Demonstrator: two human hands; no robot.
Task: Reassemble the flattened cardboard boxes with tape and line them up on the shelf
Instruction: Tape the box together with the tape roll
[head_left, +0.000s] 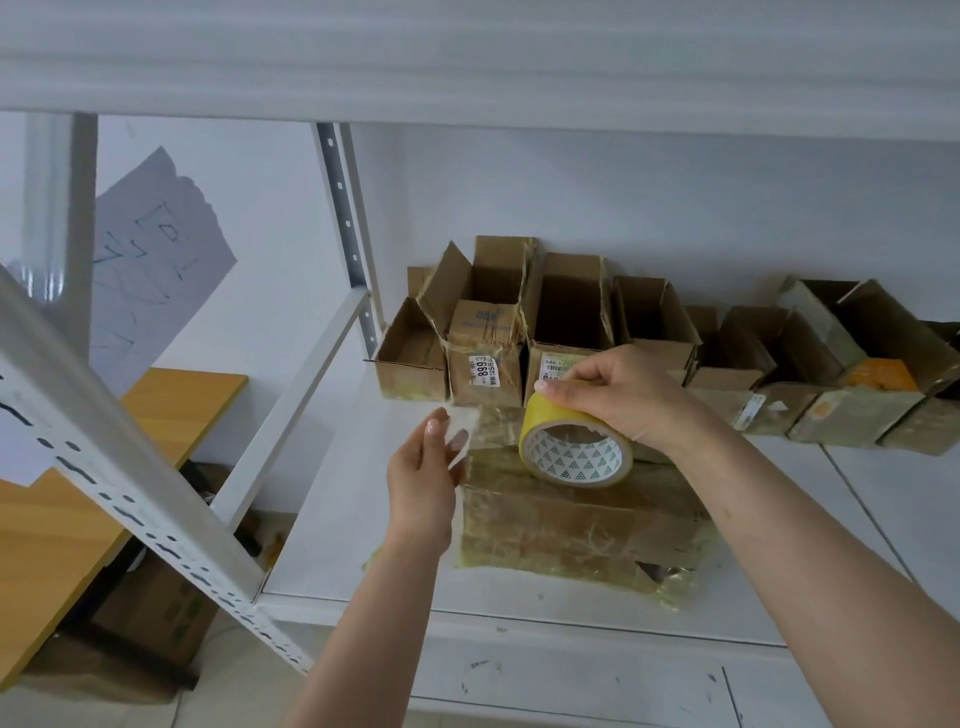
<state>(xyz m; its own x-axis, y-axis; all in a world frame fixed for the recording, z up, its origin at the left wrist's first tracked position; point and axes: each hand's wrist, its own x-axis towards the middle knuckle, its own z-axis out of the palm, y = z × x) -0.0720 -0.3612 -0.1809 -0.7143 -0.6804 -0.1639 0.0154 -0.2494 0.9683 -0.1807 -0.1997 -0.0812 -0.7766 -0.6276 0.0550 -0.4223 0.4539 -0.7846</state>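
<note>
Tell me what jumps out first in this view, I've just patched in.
The yellow tape roll in the right hand, centre frame, with the left hand pinching the pulled-out tape end. Under them a taped-up cardboard box lies on the white shelf, and a row of open boxes lines the back wall.

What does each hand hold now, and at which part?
The right hand grips the tape roll over its outer rim. The left hand pinches the pulled-out tape end.
</note>
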